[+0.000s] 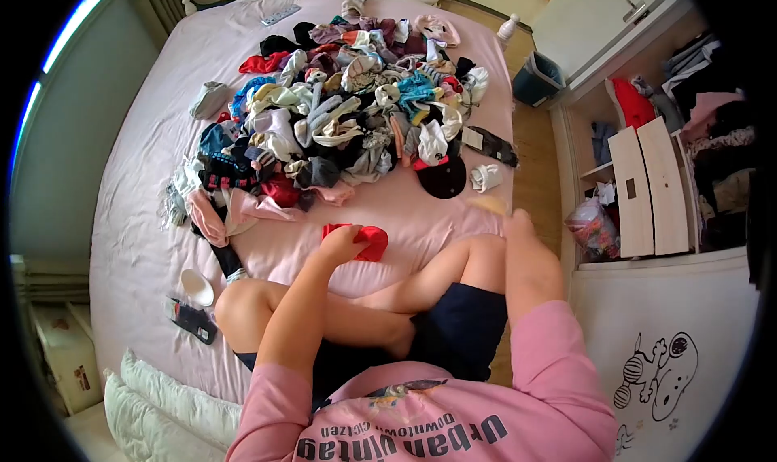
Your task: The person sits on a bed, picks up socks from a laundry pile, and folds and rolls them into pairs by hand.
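Note:
My left hand (344, 243) is closed on a folded red cloth (372, 244) over the pink sheet, in front of my crossed legs. My right hand (518, 222) is stretched out past my right knee, near the bed's right edge. Its fingers are blurred, and a pale yellowish thing (488, 206) shows just beside them; whether I hold it is unclear. Beyond that hand lie a rolled white item (486, 178) and a black cap (442, 178). A large heap of mixed clothes and socks (324, 130) covers the middle of the bed.
At my left knee lie a white cup-shaped piece (197, 287) and a dark packaged item (191, 320). Another dark package (490, 146) is by the bed's right edge. Beyond the bed stand a bin (537, 79) and an open wardrobe (651, 188). Pillows (174, 401) lie at lower left.

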{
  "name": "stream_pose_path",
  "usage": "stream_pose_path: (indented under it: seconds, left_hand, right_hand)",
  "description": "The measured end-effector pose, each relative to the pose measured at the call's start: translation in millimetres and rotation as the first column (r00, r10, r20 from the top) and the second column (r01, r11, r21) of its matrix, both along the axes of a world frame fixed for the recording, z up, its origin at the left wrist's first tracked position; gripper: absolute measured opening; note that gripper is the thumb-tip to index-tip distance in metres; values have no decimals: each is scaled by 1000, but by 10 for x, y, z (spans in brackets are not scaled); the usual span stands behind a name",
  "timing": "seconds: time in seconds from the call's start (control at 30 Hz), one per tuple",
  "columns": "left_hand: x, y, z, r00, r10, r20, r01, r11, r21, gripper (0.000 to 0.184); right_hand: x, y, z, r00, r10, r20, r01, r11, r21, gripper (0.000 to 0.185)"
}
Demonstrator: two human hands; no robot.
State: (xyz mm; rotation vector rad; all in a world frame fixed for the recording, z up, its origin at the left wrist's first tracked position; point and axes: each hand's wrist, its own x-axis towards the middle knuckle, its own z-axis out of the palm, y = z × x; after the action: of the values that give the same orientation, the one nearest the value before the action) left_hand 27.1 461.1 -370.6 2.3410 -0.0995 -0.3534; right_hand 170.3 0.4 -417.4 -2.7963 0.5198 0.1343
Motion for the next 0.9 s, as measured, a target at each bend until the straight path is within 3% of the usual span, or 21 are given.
stream_pose_path:
  seconds: [0.03, 0.1, 0.13, 0.17, 0.2, 0.27, 0.33, 0.4, 0.5, 0.57, 0.63, 0.67, 0.73, 0.77, 0.8, 0.83, 0.87, 0.9]
  left_hand:
    - [5, -15, 30, 1000, -2, 10, 1, 1000, 20, 33]
    - [42, -36, 93, 1000, -3, 11, 2, 998, 59, 33]
    - [34, -61, 151, 1000, -9, 4, 8, 997, 78, 33]
    - [52, -76, 176, 1000, -31, 3, 30, 994, 101, 34]
    - [56, -91, 159, 1000, -30, -6, 30, 994, 102, 34]
    - [73, -90, 130, 1000, -21, -17, 23, 993, 114, 34]
    - [45, -71, 97, 1000, 17, -7, -17, 998, 55, 34]
    - [24, -48, 92, 999, 50, -15, -50, 999, 7, 34]
    - [12, -49, 138, 996, 69, -49, -70, 997, -25, 34]
    - [67, -75, 220, 998, 25, -64, -26, 1000, -15, 35]
    - [108, -98, 310, 1000, -14, -16, 13, 1000, -23, 34]
    - [131, -103, 335, 1000, -27, 13, 27, 999, -27, 34]
    - [122, -97, 332, 997, 80, 11, -76, 975, -209, 31]
    - [91, -82, 332, 991, 137, -1, -131, 946, -297, 30]
    - [73, -94, 474, 983, 186, 1, -168, 890, -423, 29]
    - [13, -85, 778, 967, 254, 3, -214, 821, -529, 28]
    - [-9, -110, 1024, 951, 308, 4, -235, 735, -636, 27]
    - [-41, -112, 1162, 952, 300, -64, -255, 658, -709, 25]
  right_hand:
    - [42, -47, 89, 968, -247, 40, 250, 965, -79, 29]
    - [-6, -127, 211, 912, -377, 163, 390, 919, -55, 38]
    - [7, -117, 150, 938, -317, 139, 305, 947, 103, 44]
    - [69, -96, -64, 978, -204, 44, 159, 865, 475, 43]
    - [130, -74, -274, 991, -106, -76, 125, 611, 782, 42]
    - [68, 140, -286, 996, 72, 48, -86, 882, 464, 36]
    - [92, 257, -106, 990, 103, -96, -49, 891, 450, 32]
    - [225, 333, 414, 887, 63, -457, 298, 678, 672, 29]
    - [325, 566, 1270, 782, 405, -474, 152, 613, 775, 28]
    - [435, 620, 1472, 839, 432, -332, -30, 645, 763, 28]
    - [602, 634, 1042, 992, 122, 22, -103, 709, 697, 36]
    - [613, 747, 1006, 975, -29, 221, -126, 747, 652, 39]
    - [430, 1012, 1047, 932, 197, 304, -259, 950, 176, 45]
    - [349, 1141, 911, 934, 285, 215, -355, 807, 472, 46]
    - [245, 1284, 713, 905, 397, 151, -374, 576, 727, 47]
    - [-53, 1563, 557, 823, 518, 232, -396, 233, 888, 45]
    - [-359, 1795, 454, 734, 587, 342, -336, -124, 934, 43]
    - [-592, 2059, 797, 723, 602, 340, -379, -66, 923, 41]
